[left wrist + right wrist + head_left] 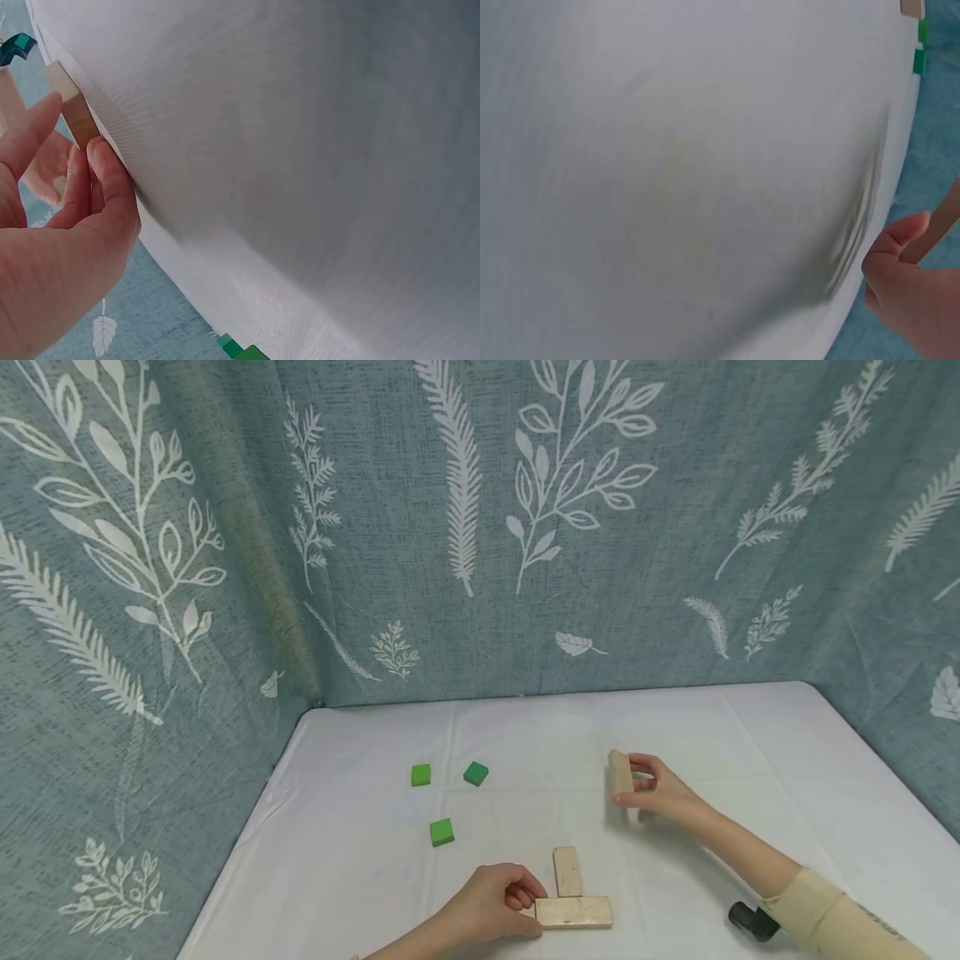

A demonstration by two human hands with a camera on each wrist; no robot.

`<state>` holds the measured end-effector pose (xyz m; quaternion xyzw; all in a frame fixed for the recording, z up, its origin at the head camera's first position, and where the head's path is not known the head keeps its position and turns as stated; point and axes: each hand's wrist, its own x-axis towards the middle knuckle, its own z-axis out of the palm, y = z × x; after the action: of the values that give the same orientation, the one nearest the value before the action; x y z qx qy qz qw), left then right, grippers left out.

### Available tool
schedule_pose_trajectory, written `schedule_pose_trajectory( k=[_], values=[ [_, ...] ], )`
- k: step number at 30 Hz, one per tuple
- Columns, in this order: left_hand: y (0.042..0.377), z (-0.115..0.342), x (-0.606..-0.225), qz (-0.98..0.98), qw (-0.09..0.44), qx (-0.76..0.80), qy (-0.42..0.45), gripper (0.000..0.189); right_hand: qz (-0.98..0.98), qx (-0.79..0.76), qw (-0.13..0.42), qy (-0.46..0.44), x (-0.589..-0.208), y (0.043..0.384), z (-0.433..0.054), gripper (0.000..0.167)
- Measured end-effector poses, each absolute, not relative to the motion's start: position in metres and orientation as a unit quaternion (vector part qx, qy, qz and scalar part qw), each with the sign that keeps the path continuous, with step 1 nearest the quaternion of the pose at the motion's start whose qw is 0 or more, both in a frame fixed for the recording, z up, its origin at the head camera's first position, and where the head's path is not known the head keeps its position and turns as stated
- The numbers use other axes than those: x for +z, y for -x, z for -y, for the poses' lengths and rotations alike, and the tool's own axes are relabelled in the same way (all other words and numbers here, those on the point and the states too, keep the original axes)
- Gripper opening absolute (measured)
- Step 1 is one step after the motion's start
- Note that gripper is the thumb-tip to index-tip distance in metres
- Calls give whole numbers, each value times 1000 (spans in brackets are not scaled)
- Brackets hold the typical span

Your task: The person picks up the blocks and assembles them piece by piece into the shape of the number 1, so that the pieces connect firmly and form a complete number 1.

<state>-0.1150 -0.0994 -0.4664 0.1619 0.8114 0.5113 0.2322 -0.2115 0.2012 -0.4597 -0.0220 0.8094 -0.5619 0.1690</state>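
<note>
At the table's near side my left hand [498,902] pinches the left end of a wooden block [574,912] lying crosswise, thumb on the near side and fingers on the far side. The left wrist view shows the same block [77,105] between thumb and fingertips. Just beyond it, a second wooden block [567,872] lies lengthwise, its near end against the crosswise one. Farther back and to the right, my right hand [654,789] grips a third wooden block [620,777] between thumb and fingers. That block [937,229] is cut off by the frame edge in the right wrist view.
Left of centre on the white tablecloth [337,843] lie a light green block [421,775], a darker green block [476,773] and another light green block [442,832]. A patterned teal curtain [495,635] borders the table. A black strap device [753,921] sits by the right sleeve.
</note>
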Motion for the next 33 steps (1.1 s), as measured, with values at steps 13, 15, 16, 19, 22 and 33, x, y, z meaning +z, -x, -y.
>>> schedule_pose_trajectory(
  k=[13,15,16,19,22,33],
  values=[
    [115,99,-467,-812,228,510,-167,27,-824,-541,167,27,-465,208,-175,94],
    [115,99,-468,-813,228,510,-167,27,-824,-540,169,30,-465,207,-170,94],
    [115,99,-467,-812,228,510,-167,27,-825,-538,169,32,-466,206,-168,93],
    [115,99,-467,-812,228,512,-164,27,-827,-536,168,38,-467,203,-161,92],
    [115,99,-467,-811,228,513,-162,26,-831,-529,166,50,-469,201,-154,91],
    [115,101,-468,-805,221,523,-175,27,-845,-508,153,64,-475,199,-137,93]
  ],
)
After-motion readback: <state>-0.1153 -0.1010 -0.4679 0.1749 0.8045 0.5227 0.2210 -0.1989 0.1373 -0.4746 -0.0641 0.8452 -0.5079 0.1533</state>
